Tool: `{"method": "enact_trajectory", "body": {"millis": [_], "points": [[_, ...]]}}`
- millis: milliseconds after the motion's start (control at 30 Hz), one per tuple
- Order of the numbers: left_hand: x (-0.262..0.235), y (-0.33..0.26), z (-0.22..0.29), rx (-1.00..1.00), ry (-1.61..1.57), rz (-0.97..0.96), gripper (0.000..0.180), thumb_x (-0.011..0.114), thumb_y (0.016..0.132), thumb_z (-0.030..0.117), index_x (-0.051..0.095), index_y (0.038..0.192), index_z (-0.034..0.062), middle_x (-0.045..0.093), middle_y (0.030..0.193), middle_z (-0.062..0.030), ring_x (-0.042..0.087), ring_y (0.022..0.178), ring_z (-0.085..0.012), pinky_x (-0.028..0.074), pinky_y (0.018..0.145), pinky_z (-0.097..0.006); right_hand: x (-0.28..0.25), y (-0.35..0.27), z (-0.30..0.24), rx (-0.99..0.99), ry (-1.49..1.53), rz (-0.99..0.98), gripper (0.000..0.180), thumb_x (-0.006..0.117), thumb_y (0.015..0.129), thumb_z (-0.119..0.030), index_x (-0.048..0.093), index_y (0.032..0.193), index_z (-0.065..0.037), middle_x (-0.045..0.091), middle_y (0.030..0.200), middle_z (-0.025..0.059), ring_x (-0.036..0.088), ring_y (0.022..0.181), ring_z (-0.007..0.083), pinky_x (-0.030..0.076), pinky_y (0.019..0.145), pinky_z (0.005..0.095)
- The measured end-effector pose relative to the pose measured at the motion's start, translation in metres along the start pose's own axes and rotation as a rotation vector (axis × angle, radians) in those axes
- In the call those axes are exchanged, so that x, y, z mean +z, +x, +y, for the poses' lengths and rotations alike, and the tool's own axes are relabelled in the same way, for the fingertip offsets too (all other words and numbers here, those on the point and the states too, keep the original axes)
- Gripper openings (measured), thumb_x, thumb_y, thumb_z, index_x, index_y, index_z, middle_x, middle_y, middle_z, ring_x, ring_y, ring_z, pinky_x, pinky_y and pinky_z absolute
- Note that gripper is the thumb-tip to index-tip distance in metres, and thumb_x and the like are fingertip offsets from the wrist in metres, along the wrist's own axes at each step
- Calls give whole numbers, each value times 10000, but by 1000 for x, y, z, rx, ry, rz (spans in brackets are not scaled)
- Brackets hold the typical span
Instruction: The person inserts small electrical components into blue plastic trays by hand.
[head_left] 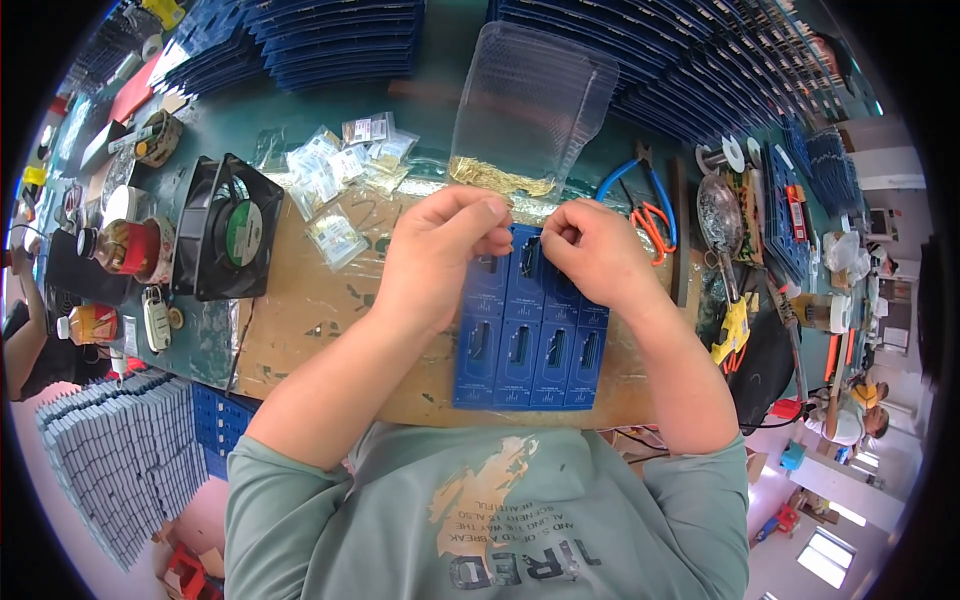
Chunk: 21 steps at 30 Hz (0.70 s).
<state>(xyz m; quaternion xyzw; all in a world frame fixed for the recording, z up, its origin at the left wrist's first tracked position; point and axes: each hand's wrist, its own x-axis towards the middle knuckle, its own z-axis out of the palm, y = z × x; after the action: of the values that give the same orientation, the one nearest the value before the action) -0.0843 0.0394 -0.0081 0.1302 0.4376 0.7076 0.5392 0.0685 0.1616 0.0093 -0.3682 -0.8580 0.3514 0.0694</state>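
Note:
A blue circuit board panel [527, 398] with several slotted sections lies on the brown work surface in front of me. Above its upper left part is my left hand [445, 240], thumb and forefinger pinched together on something too small to make out. At the panel's upper right, my right hand [600, 252] is also closed in a pinch, and what its fingertips hold is hidden. Just beyond both hands stands a clear plastic container [535, 100], with a heap of thin gold-coloured metal pieces [500, 178] at its near end. My hands cover part of the panel's far edge.
Small clear bags [340, 165] lie left of the container. Blue-handled pliers [655, 190] and orange-handled cutters [652, 232] are on the right. A black fan [225, 228] stands at left, near bottles. Stacked blue boards [340, 40] line the back. A soldering iron [735, 325] sits far right.

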Motion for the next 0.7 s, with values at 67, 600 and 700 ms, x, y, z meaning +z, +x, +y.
{"method": "enact_trajectory", "body": {"millis": [67,600,700], "points": [[0,1,1,-9,3,11,150,646,915,141,658,971,2,652,892,-60,603,800,-143,500,773,-295,0,1,-1,-11,-43,-1,125,657,799,-167,636,794,-44,621,812,112,624,735,281,498,667,374],[-2,-2,-3,-64,-19,23,136,638,919,105,630,984,-14,647,890,-82,607,790,-168,502,765,-311,12,-15,-3,-360,-382,232,118,683,827,-200,633,854,-97,574,826,78,629,722,302,509,593,408],[-1,-2,-3,-50,-26,16,132,640,918,104,633,979,-13,649,891,-86,609,787,-171,502,762,-312,11,-22,2,-407,-366,289,142,693,823,-181,661,942,-109,566,815,61,631,709,275,510,582,394]]}}
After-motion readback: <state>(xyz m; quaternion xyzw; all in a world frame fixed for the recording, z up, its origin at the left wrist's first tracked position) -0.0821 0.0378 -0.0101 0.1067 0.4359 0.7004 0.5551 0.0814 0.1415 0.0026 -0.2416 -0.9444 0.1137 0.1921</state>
